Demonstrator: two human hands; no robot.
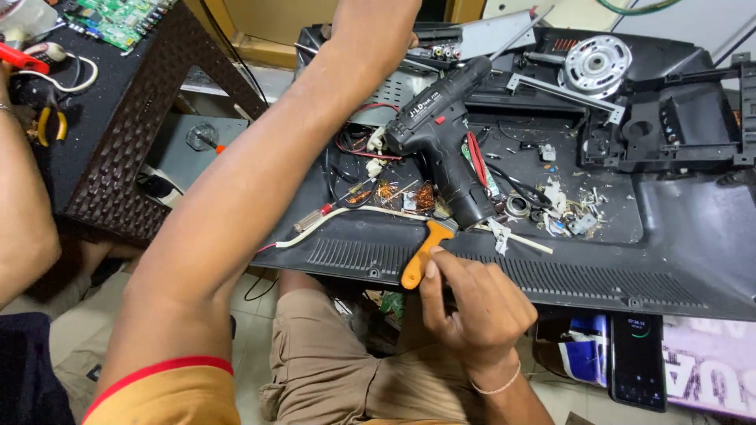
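My right hand (pixel 472 307) is at the near edge of a black plastic back cover (pixel 693 236), thumb and forefinger pinched on the lower end of an orange-handled tool (pixel 419 258) whose metal head rests on the cover. My left arm stretches across to the cover's far edge. Only the wrist of my left hand (pixel 376 27) shows at the top of the frame, and its fingers are hidden. A black cordless drill (pixel 441 134) lies on the cover between the two hands.
Loose screws, copper wire bits, a white cable (pixel 354 212) and a small screwdriver (pixel 315 218) litter the cover. A round metal disc (pixel 596 63) sits far right. A phone (pixel 638 358) lies near right. Another person's arm (pixel 24 205) is at the left by a brown woven table (pixel 134 149).
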